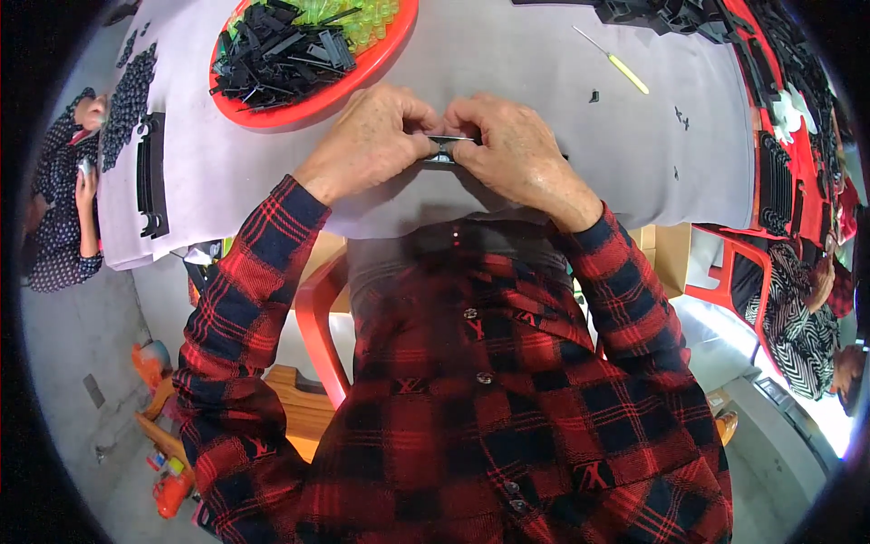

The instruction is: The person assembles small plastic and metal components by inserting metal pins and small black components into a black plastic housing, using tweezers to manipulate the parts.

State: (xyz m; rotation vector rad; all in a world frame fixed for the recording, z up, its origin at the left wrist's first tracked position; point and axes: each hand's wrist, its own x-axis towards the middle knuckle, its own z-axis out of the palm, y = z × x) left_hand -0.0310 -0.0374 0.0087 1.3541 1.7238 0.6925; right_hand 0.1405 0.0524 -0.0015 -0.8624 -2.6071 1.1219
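Note:
Both my hands meet over the near part of the table, fingers pinched round one small black plastic part [442, 158]. It is dark and slim, with a shiny lighter stretch in its middle; the fingers cover most of it. My left hand [372, 140] grips its left end between thumb and bent fingers. At its right end, my right hand [512, 150] pinches in the same way. Just beyond my left hand stands a red tray [385, 65], with a heap of black plastic pieces [281, 59] and yellow-green translucent pieces [367, 20] in it.
A yellow-handled pick tool [627, 74] lies at the far right, near a few tiny black bits [681, 118]. Long black parts [152, 177] and dark round pieces [131, 95] lie on the left. Red trays [797, 163] of black parts line the right edge. Other people sit at both sides.

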